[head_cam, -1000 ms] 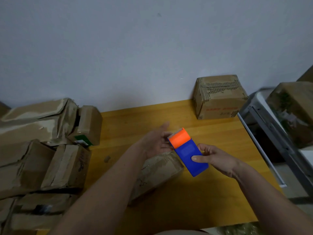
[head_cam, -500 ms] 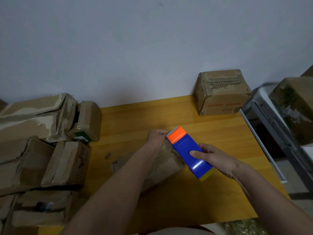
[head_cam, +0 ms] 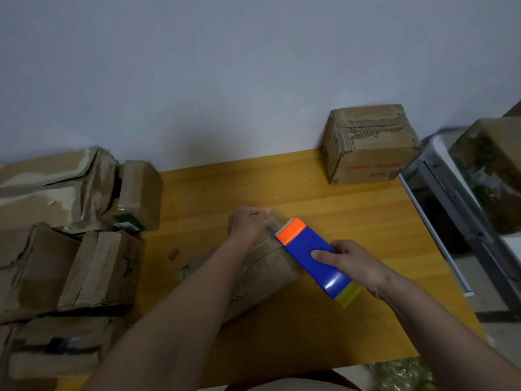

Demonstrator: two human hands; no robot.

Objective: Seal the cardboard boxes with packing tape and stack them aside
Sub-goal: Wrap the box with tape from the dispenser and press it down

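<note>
Right hand point(head_cam: 355, 263) grips tape dispenser point(head_cam: 315, 256), angled over cardboard box point(head_cam: 262, 280); left hand point(head_cam: 248, 225), fingers curled, pinches tape end beyond the dispenser's orange tip.

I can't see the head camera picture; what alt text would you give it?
A person's right hand holds a blue and orange tape dispenser over a worn cardboard box on a yellow table, while the left hand pinches the pulled tape end. More battered boxes are piled at left.
</note>
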